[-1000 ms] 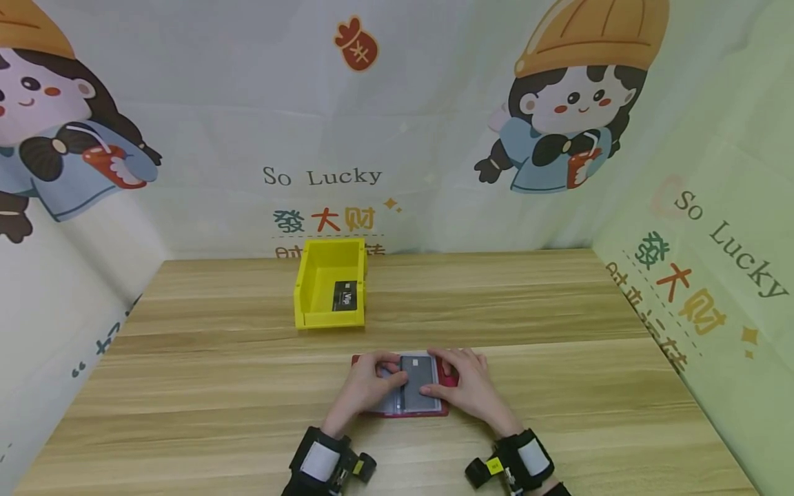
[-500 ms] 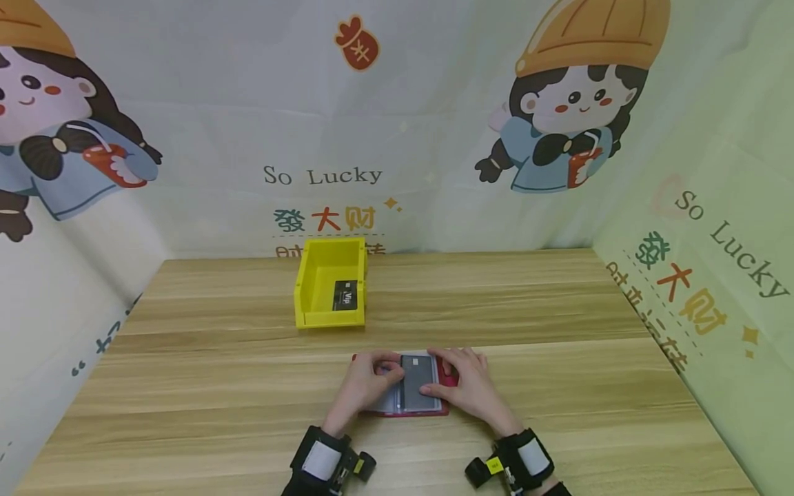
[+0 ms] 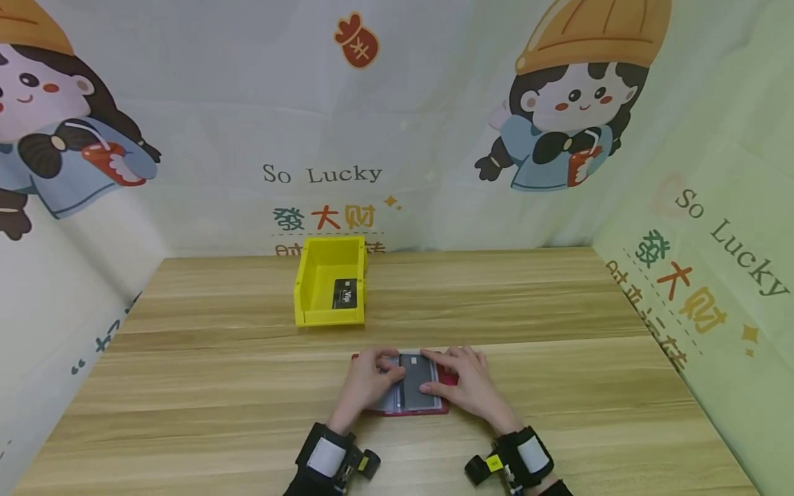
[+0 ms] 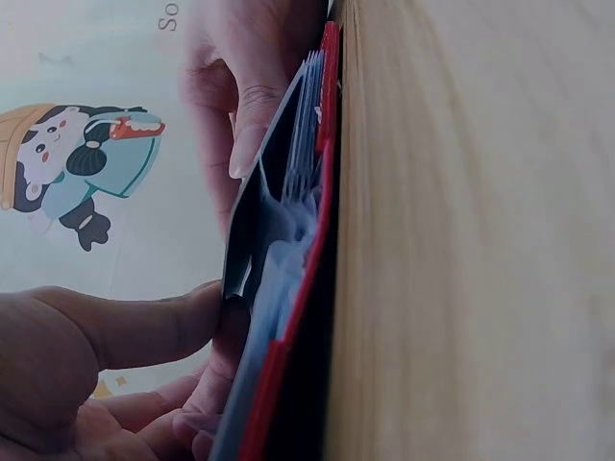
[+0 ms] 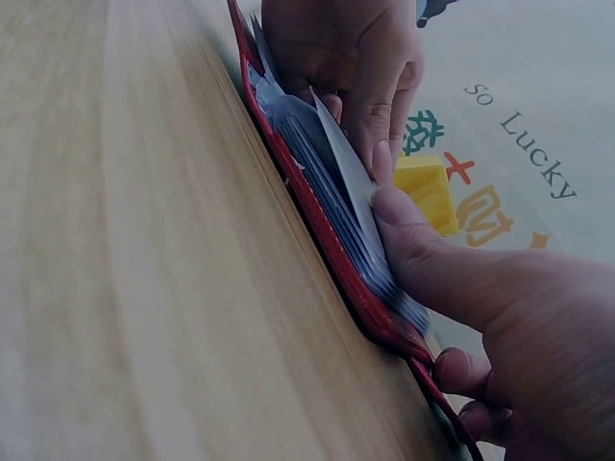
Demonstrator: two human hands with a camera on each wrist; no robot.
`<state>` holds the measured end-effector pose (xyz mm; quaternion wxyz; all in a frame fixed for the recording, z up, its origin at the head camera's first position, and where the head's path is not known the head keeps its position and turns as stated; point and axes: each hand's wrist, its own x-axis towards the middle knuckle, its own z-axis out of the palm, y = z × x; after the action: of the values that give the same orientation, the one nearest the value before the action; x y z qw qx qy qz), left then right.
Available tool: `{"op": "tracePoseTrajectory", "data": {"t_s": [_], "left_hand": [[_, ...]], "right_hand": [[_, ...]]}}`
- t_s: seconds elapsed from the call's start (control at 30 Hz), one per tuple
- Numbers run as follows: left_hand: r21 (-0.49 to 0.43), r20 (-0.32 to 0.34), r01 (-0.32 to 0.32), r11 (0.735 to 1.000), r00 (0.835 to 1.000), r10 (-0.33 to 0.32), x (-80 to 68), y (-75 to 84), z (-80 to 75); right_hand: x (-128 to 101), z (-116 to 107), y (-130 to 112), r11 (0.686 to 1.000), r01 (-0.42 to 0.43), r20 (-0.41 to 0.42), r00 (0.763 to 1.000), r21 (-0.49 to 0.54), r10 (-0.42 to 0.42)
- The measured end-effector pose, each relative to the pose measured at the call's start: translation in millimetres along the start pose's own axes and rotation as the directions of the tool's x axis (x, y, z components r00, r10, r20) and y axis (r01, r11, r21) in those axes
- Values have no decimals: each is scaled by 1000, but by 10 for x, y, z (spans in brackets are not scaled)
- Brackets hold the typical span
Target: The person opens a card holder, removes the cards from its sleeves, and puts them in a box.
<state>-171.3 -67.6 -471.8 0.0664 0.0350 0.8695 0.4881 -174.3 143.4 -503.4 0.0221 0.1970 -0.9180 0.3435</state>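
A red card holder lies open on the table, its clear sleeves stacked inside. Over its right-hand pages is a dark grey card with a chip near the top. My left hand pinches the card's left edge between thumb and index finger; in the left wrist view that edge stands raised from the sleeves. My right hand holds the right side of the holder. Its thumb presses on the card, the index fingertip is at the card's top edge, and other fingers curl by the red cover.
A yellow bin stands behind the holder, slightly left, with a black Vip card inside. Printed cloth walls enclose the wooden table at the back and sides.
My right index fingertip has shifted left from the page's top corner onto the card's top edge. The left thumb has drawn slightly left since the first frame and still pinches the card's edge.
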Motion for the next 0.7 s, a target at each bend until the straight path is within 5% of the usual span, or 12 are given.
{"op": "tracePoseTrajectory", "data": {"t_s": [0.7], "left_hand": [[24, 60, 36, 999, 997, -38, -6, 27, -52]], "right_hand": [[-6, -5, -6, 1000, -3, 8, 1000, 1, 3]]}}
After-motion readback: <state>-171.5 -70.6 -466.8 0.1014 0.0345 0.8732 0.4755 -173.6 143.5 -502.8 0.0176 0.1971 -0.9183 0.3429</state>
